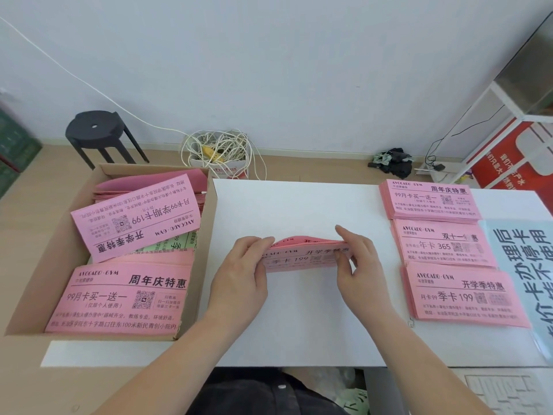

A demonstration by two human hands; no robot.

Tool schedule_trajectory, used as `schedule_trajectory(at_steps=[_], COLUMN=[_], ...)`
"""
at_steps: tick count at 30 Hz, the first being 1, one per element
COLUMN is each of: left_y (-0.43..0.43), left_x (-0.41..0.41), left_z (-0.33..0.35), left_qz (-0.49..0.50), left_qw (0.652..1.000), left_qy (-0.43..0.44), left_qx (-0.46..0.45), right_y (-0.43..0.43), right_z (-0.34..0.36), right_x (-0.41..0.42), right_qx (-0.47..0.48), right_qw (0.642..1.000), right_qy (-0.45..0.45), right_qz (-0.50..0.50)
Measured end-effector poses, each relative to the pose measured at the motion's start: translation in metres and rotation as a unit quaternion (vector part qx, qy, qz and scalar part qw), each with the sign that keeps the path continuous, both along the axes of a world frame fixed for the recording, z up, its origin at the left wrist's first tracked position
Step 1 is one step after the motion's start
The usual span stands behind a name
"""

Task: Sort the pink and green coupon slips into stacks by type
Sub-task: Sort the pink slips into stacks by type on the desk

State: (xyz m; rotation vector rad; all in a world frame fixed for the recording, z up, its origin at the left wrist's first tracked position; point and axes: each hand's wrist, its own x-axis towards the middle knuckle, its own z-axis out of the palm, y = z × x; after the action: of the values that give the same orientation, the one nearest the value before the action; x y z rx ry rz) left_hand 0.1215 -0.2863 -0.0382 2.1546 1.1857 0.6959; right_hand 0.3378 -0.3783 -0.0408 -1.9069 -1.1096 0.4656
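Both your hands are clamped on one thin bundle of pink slips (299,260) over the middle of the table (299,324). Your left hand (239,268) pinches its left end and your right hand (357,259) its right end, with the top sheets bowed up between them.

Its heading reads 开学季特惠 with 季卡 199, so I judge it belongs on the near stack (466,295) by the table's right edge, printed 开学季特惠, 月卡99 季卡199. Tap the long side on the table to square the edges first, then lay it heading-up, aligned with that pile.

Keep it off the middle stack (443,244) (双十一, 年卡 365) and the far stack (431,199) (周年庆特惠, 99月卡买一送一). Every slip is headed AVOCADO·GYM.

The cardboard box (39,280) at the left edge holds unsorted slips, a green slip (167,244) among them.
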Motion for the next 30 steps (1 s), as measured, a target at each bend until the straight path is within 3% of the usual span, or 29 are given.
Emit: schedule_trajectory(at_steps=[11,15,25,30], left_y=[0.004,0.0,0.013,0.021], left_x=[0.01,0.014,0.022,0.04], left_z=[0.003,-0.001,0.022,0.04], left_qz=[0.03,0.056,0.044,0.058], left_qw=[0.997,0.99,0.988,0.948], left_qy=[-0.043,-0.05,-0.017,-0.077], left_qx=[-0.058,-0.123,-0.15,-0.302], right_y=[0.006,0.005,0.014,0.003], right_z=[0.002,-0.004,0.02,0.044], right_x=[0.01,0.012,0.016,0.035], right_qx=[0.003,-0.033,-0.138,-0.198], right_qw=[1.0,0.999,0.99,0.98], right_qy=[-0.017,-0.024,-0.036,-0.005], right_qz=[-0.017,-0.006,-0.006,-0.028])
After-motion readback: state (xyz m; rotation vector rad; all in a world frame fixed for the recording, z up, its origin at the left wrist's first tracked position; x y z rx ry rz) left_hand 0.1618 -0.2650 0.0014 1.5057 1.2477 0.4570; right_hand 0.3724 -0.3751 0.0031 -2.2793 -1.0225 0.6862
